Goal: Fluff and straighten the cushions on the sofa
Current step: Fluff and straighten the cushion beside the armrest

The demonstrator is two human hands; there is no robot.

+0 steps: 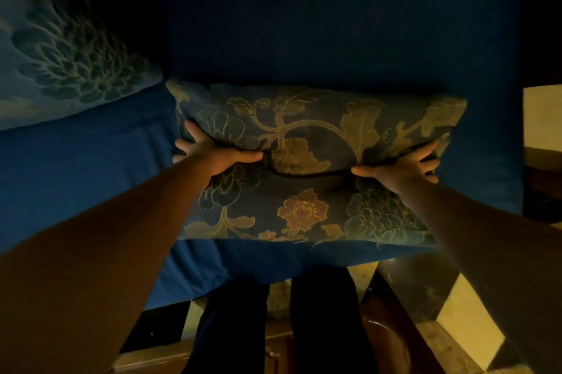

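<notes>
A dark blue cushion with gold flowers and vines (307, 130) lies across the seat of the blue sofa (76, 166), creased along its middle. My left hand (209, 154) presses on the cushion's left part, fingers spread over its edge and thumb pointing right. On the right part, my right hand (410, 165) grips the fold, fingers curled round the cushion's side. A second, paler blue cushion with a leaf pattern (70, 60) rests at the sofa's far left.
The sofa's dark backrest (334, 23) rises behind the cushion. A dark wooden table (404, 328) stands close to my legs at the lower right. Pale floor tiles (538, 118) show right of the sofa. The room is dim.
</notes>
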